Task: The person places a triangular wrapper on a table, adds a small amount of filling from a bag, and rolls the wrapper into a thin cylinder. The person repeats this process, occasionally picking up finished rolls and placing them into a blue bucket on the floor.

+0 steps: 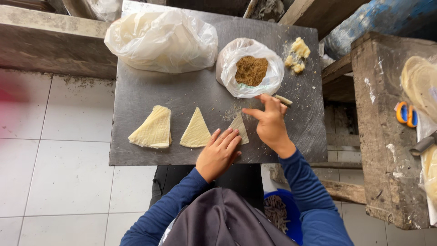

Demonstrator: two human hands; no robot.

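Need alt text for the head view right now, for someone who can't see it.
A person's left hand presses flat on a pale triangular wrapper on a grey metal table, while the right hand pinches a small rolled piece. Two more triangular wrappers lie to the left; an open bag of brown filling sits behind.

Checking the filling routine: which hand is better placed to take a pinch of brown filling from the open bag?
Probably the right hand: it is raised just below the open bag, while the left hand lies flat on the triangular wrapper.
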